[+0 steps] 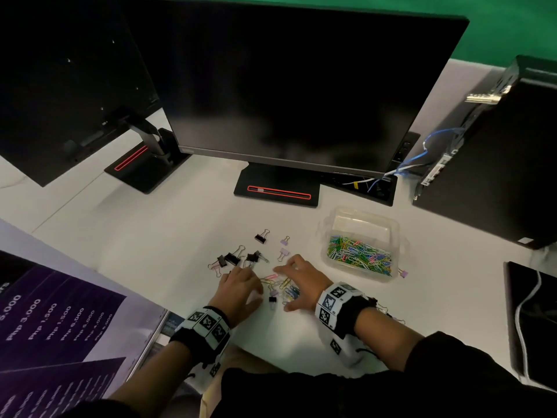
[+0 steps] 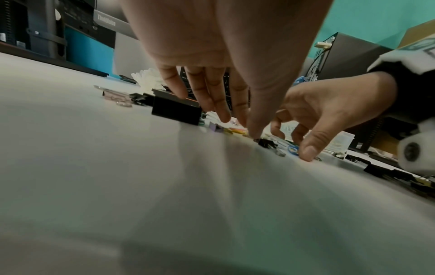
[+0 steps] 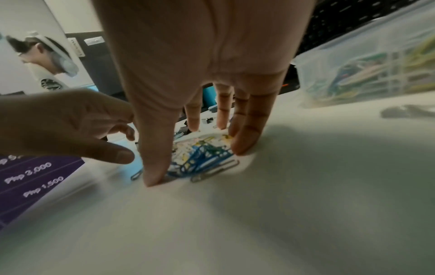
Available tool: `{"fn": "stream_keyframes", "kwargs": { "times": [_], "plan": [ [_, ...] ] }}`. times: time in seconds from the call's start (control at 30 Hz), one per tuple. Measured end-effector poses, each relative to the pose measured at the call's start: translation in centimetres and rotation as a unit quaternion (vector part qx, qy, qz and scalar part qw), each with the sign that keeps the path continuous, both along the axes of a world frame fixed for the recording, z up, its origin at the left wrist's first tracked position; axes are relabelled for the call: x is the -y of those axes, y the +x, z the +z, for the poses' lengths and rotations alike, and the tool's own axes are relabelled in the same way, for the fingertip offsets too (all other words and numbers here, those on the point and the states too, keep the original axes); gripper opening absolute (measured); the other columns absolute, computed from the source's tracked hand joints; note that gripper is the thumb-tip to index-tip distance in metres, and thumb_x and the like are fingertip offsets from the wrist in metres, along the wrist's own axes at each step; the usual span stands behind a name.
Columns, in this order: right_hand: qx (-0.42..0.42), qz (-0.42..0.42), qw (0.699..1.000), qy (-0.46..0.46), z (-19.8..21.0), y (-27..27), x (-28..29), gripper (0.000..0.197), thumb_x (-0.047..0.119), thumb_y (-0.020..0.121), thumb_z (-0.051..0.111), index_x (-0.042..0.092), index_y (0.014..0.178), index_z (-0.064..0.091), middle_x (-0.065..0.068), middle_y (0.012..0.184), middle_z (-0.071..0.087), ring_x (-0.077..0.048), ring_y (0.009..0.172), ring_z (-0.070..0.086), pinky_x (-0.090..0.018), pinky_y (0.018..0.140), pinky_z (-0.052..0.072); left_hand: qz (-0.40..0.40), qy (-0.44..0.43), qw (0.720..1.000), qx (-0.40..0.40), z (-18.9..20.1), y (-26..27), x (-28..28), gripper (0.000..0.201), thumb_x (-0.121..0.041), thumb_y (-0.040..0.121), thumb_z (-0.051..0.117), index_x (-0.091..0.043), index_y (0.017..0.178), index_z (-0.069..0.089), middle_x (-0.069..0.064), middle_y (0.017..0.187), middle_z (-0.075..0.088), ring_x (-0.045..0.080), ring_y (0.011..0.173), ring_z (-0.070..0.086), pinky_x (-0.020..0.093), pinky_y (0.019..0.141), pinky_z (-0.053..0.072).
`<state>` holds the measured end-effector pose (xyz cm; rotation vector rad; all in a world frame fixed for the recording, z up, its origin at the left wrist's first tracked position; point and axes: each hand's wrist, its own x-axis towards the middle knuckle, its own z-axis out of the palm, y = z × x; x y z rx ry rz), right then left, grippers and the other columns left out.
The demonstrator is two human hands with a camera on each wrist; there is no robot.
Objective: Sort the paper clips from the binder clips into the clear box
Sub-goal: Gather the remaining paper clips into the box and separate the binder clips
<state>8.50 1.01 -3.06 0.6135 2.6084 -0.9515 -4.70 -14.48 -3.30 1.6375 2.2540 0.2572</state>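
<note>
A small pile of coloured paper clips (image 1: 287, 289) lies on the white desk between my hands. My right hand (image 1: 298, 282) stands over the pile, its thumb (image 3: 153, 167) and straight fingertips (image 3: 244, 143) on the desk around the blue clips (image 3: 202, 158). Just left of it my left hand (image 1: 241, 286) hovers with relaxed fingers (image 2: 219, 109), holding nothing. A tiny black binder clip (image 1: 272, 299) sits beside its thumb. Black binder clips (image 1: 233, 259) and purple ones (image 1: 283, 253) are scattered beyond the hands. The clear box (image 1: 364, 217), partly filled with paper clips, stands to the right.
A purple binder clip (image 1: 403, 273) lies against the box's right corner. Two dark monitors on stands (image 1: 277, 190) fill the back, with a black computer tower (image 1: 497, 164) and cables at right. A purple poster (image 1: 45, 327) is at left, a black pad (image 1: 533, 321) at right.
</note>
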Motion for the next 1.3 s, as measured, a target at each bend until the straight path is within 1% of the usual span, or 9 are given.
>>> {"fn": "stream_keyframes", "kwargs": {
  "times": [0.13, 0.27, 0.4, 0.6, 0.7, 0.87, 0.97, 1.13, 1.3],
  "plan": [
    [0.041, 0.097, 0.994, 0.041, 0.5, -1.0, 0.1, 0.08, 0.034, 0.07, 0.076, 0.036, 0.137, 0.032, -0.004, 0.147, 0.019, -0.027, 0.132, 0.027, -0.044, 0.104, 0.039, -0.013, 0.023, 1.0, 0.009, -0.4, 1.2, -0.1, 0.033, -0.049, 0.079, 0.05, -0.029, 0.103, 0.059, -0.004, 0.11, 0.055, 0.017, 0.104, 0.047, 0.028, 0.087, 0.031],
    [0.026, 0.125, 0.99, 0.056, 0.6, -0.6, 0.0, 0.06, 0.03, 0.077, 0.068, 0.031, 0.132, 0.043, -0.003, 0.145, 0.026, -0.028, 0.129, 0.03, -0.045, 0.103, 0.039, -0.05, 0.026, 0.998, -0.001, -1.2, 2.2, -0.3, 0.023, -0.036, 0.077, 0.065, -0.026, 0.097, 0.063, 0.001, 0.1, 0.061, 0.024, 0.092, 0.054, 0.033, 0.079, 0.04],
    [-0.013, 0.076, 0.997, 0.028, 0.4, 1.3, -0.8, 0.042, 0.022, 0.081, 0.065, 0.019, 0.122, 0.057, -0.007, 0.132, 0.042, -0.024, 0.12, 0.041, -0.032, 0.101, 0.036, -0.035, 0.019, 0.999, 0.022, -1.1, 1.5, -0.3, 0.022, -0.035, 0.084, 0.06, -0.024, 0.103, 0.063, 0.002, 0.102, 0.059, 0.022, 0.097, 0.051, 0.03, 0.082, 0.038],
    [-0.046, -0.031, 0.998, 0.001, -0.1, 4.0, -1.5, 0.021, 0.016, 0.083, 0.062, 0.014, 0.103, 0.067, -0.008, 0.11, 0.054, -0.023, 0.103, 0.055, -0.022, 0.08, 0.036, -0.019, 0.022, 0.998, 0.049, -0.5, 1.3, -1.0, 0.026, -0.035, 0.085, 0.057, -0.025, 0.109, 0.06, -0.001, 0.108, 0.054, 0.017, 0.102, 0.048, 0.028, 0.091, 0.04],
    [-0.052, -0.065, 0.997, -0.006, 0.4, 5.1, -1.7, 0.034, 0.022, 0.078, 0.069, 0.018, 0.111, 0.063, -0.006, 0.114, 0.054, -0.02, 0.103, 0.054, -0.022, 0.084, 0.038, -0.029, 0.017, 0.997, 0.063, 0.2, 2.3, -2.5, 0.04, -0.037, 0.084, 0.059, -0.022, 0.12, 0.053, 0.001, 0.117, 0.051, 0.017, 0.107, 0.047, 0.035, 0.097, 0.042],
    [0.009, -0.122, 0.993, -0.007, 1.3, 6.6, -2.4, 0.085, 0.034, 0.062, 0.082, 0.022, 0.134, 0.039, -0.003, 0.135, 0.032, -0.019, 0.123, 0.041, -0.03, 0.105, 0.037, -0.043, -0.089, 0.99, 0.1, 0.6, 4.0, -5.7, 0.083, -0.04, 0.074, 0.072, -0.022, 0.141, 0.026, 0.002, 0.135, 0.035, 0.021, 0.124, 0.037, 0.039, 0.107, 0.038],
    [0.04, -0.125, 0.991, -0.005, 0.7, 6.7, -2.1, 0.091, 0.034, 0.061, 0.083, 0.018, 0.137, 0.035, -0.005, 0.136, 0.029, -0.022, 0.125, 0.04, -0.03, 0.106, 0.036, -0.066, -0.135, 0.984, 0.101, 0.4, 4.8, -7.6, 0.092, -0.032, 0.07, 0.077, -0.016, 0.143, 0.022, 0.007, 0.135, 0.034, 0.024, 0.124, 0.039, 0.037, 0.107, 0.037],
    [0.018, -0.152, 0.988, 0.004, 0.0, 5.9, -1.4, 0.065, 0.032, 0.065, 0.08, 0.014, 0.121, 0.053, -0.009, 0.116, 0.047, -0.024, 0.105, 0.052, -0.025, 0.084, 0.041, -0.063, -0.104, 0.984, 0.133, -0.1, 5.9, -9.2, 0.065, -0.028, 0.069, 0.078, -0.011, 0.125, 0.048, 0.01, 0.118, 0.049, 0.023, 0.108, 0.048, 0.022, 0.089, 0.038],
    [-0.015, -0.175, 0.984, 0.017, -0.2, 6.4, -1.2, 0.015, 0.021, 0.079, 0.065, 0.01, 0.089, 0.066, -0.013, 0.1, 0.061, -0.027, 0.092, 0.057, -0.024, 0.07, 0.034, -0.074, -0.103, 0.987, 0.103, 0.0, 6.1, -9.0, 0.024, -0.02, 0.087, 0.058, -0.006, 0.106, 0.059, 0.013, 0.113, 0.054, 0.029, 0.103, 0.054, 0.029, 0.084, 0.041]
  ]
}}
